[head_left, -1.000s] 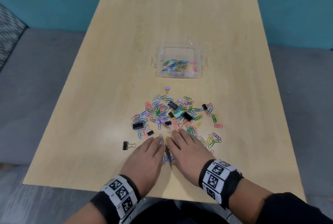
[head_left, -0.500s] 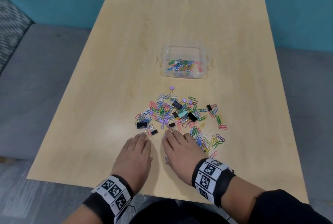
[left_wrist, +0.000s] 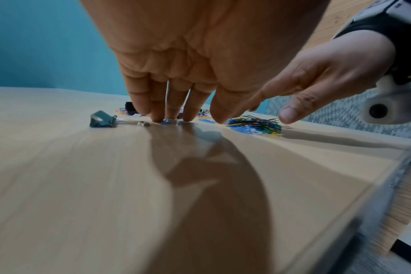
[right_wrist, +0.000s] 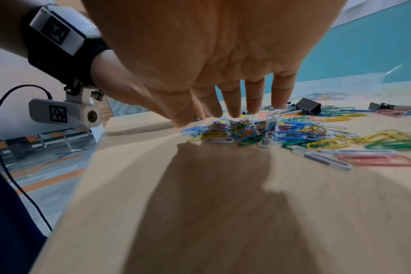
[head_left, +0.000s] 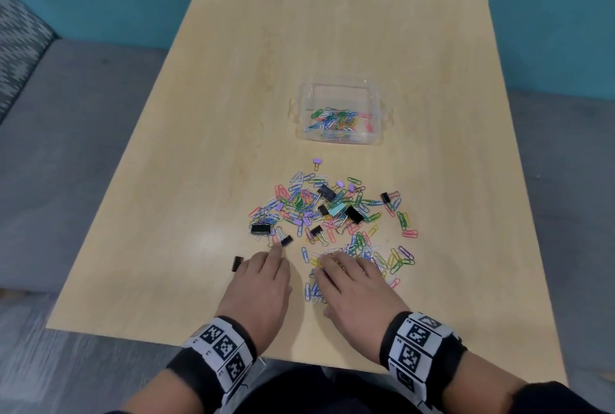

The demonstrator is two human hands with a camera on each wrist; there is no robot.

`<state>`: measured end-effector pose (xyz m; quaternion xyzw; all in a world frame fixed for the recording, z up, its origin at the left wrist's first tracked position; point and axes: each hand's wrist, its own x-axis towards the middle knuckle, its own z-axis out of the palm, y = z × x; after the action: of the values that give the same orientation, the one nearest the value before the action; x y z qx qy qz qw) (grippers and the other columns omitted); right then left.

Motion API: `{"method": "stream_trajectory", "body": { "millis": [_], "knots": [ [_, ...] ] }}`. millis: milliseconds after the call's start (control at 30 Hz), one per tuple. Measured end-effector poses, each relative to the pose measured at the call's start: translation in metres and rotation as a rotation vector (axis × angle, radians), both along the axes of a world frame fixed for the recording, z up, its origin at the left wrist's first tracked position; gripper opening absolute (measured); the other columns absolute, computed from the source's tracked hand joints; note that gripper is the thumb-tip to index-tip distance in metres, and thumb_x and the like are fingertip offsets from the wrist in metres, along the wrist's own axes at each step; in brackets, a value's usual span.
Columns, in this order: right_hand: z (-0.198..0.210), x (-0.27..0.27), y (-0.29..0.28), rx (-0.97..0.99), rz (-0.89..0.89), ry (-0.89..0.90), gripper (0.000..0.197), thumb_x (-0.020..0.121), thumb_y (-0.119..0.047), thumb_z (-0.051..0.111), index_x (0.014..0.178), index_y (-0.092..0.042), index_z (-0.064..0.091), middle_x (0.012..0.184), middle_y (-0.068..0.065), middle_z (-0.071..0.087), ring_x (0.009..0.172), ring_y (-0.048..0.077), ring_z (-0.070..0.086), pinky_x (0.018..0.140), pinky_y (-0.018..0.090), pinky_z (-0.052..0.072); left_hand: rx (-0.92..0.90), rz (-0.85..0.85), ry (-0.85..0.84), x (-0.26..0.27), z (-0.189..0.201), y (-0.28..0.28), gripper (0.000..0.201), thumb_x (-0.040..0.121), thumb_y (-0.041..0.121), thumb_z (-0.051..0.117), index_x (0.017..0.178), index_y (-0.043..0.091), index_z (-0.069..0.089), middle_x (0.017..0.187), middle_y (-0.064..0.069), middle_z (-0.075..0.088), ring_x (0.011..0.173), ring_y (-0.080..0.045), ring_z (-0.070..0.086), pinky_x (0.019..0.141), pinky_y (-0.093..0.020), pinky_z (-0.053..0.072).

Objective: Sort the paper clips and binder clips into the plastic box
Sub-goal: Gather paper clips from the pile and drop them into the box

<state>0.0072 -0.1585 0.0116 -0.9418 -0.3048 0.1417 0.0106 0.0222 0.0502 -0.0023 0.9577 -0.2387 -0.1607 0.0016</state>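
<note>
A heap of coloured paper clips point(head_left: 332, 214) mixed with black, lilac and teal binder clips lies mid-table. Beyond it stands the clear plastic box point(head_left: 376, 104) holding several paper clips. My left hand point(head_left: 263, 277) lies flat with straight fingers at the heap's near left edge, fingertips point(left_wrist: 157, 118) touching the table by a small blue clip. A black binder clip point(head_left: 237, 263) point(left_wrist: 101, 120) sits just left of it. My right hand point(head_left: 352, 287) lies flat, fingers straight over a small bunch of paper clips point(right_wrist: 242, 129). Neither hand grips anything.
The wooden table point(head_left: 213, 114) has its near edge right behind my wrists. Grey floor and a teal wall surround it. A lone lilac binder clip point(head_left: 317, 162) lies between heap and box.
The left hand has slid forward and left, its fingers spreading away from the right hand. The right hand stays over the near paper clips, which are bunched closer to it.
</note>
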Motion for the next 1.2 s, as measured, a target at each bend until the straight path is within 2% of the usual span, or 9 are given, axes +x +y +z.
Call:
{"method": "stream_trajectory", "body": {
  "millis": [267,400,467,567,667,767,867,967,1200],
  "knots": [
    [0.002,-0.008,-0.019,0.006,-0.243,0.018,0.061,0.080,-0.036,0.060,0.132,-0.006,0.047,0.135,0.018,0.049,0.123,0.039,0.046,0.097,0.049,0.045,-0.050,-0.057,0.100,-0.026,-0.006,-0.010,0.049,0.091,0.030,0.032,0.128,0.001,0.046,0.140,-0.024,0.041,0.122,-0.039,0.045,0.097,-0.047,0.043],
    [-0.002,-0.015,-0.017,0.060,-0.167,0.066,0.063,0.079,-0.037,0.061,0.133,-0.009,0.046,0.137,0.014,0.048,0.127,0.035,0.044,0.098,0.045,0.045,-0.128,-0.033,0.067,-0.016,-0.003,-0.031,0.063,0.088,0.037,0.037,0.141,0.003,0.036,0.150,-0.018,0.032,0.138,-0.034,0.030,0.106,-0.043,0.038],
    [0.001,-0.014,-0.022,0.099,-0.188,0.053,0.062,0.082,-0.037,0.058,0.136,-0.011,0.042,0.140,0.012,0.045,0.130,0.033,0.040,0.100,0.045,0.044,-0.127,-0.043,0.082,-0.011,-0.003,-0.038,0.065,0.086,0.042,0.036,0.138,0.003,0.041,0.146,-0.017,0.039,0.134,-0.033,0.037,0.100,-0.044,0.044],
    [0.005,-0.012,-0.039,0.088,-0.429,0.052,0.068,0.084,-0.040,0.058,0.141,-0.015,0.032,0.146,0.011,0.035,0.132,0.033,0.035,0.096,0.047,0.046,-0.139,-0.067,0.086,-0.008,-0.001,-0.041,0.063,0.083,0.045,0.044,0.133,0.006,0.044,0.139,-0.016,0.047,0.128,-0.034,0.043,0.094,-0.046,0.048],
    [0.008,-0.013,-0.051,0.007,-0.664,0.131,0.082,0.083,-0.057,0.054,0.148,-0.022,0.016,0.151,0.007,0.024,0.126,0.030,0.034,0.090,0.044,0.044,-0.171,0.146,0.088,-0.010,0.009,-0.042,0.078,0.074,0.051,0.065,0.136,0.013,0.037,0.132,-0.009,0.045,0.112,-0.031,0.044,0.085,-0.044,0.050],
    [0.007,-0.011,-0.046,0.001,-0.643,0.194,0.089,0.081,-0.061,0.054,0.149,-0.026,0.007,0.150,0.003,0.019,0.122,0.028,0.031,0.090,0.042,0.043,-0.191,0.253,0.144,-0.007,0.015,-0.053,0.088,0.075,0.055,0.065,0.144,0.022,0.022,0.134,-0.003,0.035,0.113,-0.026,0.034,0.092,-0.040,0.045],
    [0.002,-0.001,-0.028,0.051,-0.503,0.187,0.078,0.083,-0.046,0.061,0.145,-0.024,0.021,0.142,0.006,0.031,0.114,0.030,0.036,0.086,0.042,0.047,-0.197,0.218,0.152,0.002,0.013,-0.069,0.079,0.082,0.049,0.061,0.145,0.027,0.019,0.137,-0.003,0.029,0.117,-0.025,0.028,0.095,-0.037,0.041],
    [-0.005,0.011,-0.020,0.068,-0.432,0.182,0.060,0.085,-0.023,0.059,0.139,-0.019,0.033,0.131,0.010,0.041,0.105,0.031,0.041,0.079,0.041,0.049,-0.197,0.215,0.157,0.012,0.010,-0.077,0.061,0.087,0.037,0.056,0.141,0.027,0.029,0.129,-0.004,0.033,0.111,-0.025,0.030,0.093,-0.034,0.038],
    [-0.001,0.024,-0.030,0.080,-0.377,0.203,0.043,0.073,0.005,0.053,0.112,-0.014,0.045,0.113,0.010,0.043,0.095,0.031,0.044,0.062,0.038,0.038,-0.232,0.153,0.121,0.026,-0.001,-0.072,0.020,0.082,0.015,0.061,0.100,0.019,0.055,0.098,-0.004,0.045,0.081,-0.024,0.044,0.067,-0.038,0.044]
  ]
}}
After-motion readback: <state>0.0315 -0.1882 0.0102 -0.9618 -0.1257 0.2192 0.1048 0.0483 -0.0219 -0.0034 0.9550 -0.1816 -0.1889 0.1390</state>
